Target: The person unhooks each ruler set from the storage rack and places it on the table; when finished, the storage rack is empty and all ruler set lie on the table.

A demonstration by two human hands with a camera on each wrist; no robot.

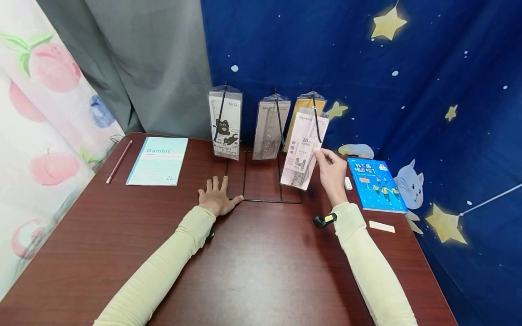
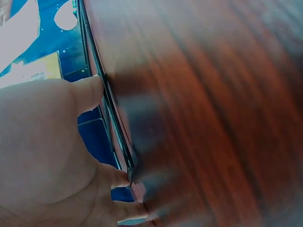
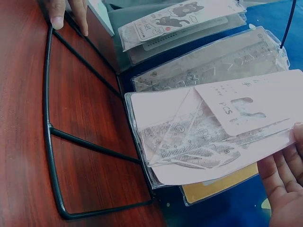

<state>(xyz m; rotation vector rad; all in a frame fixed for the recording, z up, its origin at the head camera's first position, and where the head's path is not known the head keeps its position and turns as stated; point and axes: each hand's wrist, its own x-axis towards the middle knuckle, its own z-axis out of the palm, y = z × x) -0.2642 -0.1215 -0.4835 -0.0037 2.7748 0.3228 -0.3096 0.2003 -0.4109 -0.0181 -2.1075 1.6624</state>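
Note:
My right hand (image 1: pixel 331 174) pinches the lower right edge of a pink ruler set pack (image 1: pixel 299 158), which hangs tilted at the right prong of a black wire rack (image 1: pixel 271 201). Clear rulers show through its sleeve in the right wrist view. Just behind it is a yellow pack (image 1: pixel 303 103), partly covered. A greyish pink ruler pack (image 1: pixel 271 131) hangs on the middle prong, and a white ruler set (image 1: pixel 225 124) with black cats on the left one. My left hand (image 1: pixel 217 197) rests spread on the table, its thumb touching the front corner of the rack's base.
To the left lie a pencil (image 1: pixel 119 162) and a light blue notebook (image 1: pixel 158 161). On the right are a blue book (image 1: pixel 377 185), a small white block (image 1: pixel 348 183) and a white strip (image 1: pixel 382 226). Curtains (image 1: pixel 261 40) stand behind the brown table (image 1: pixel 261 262).

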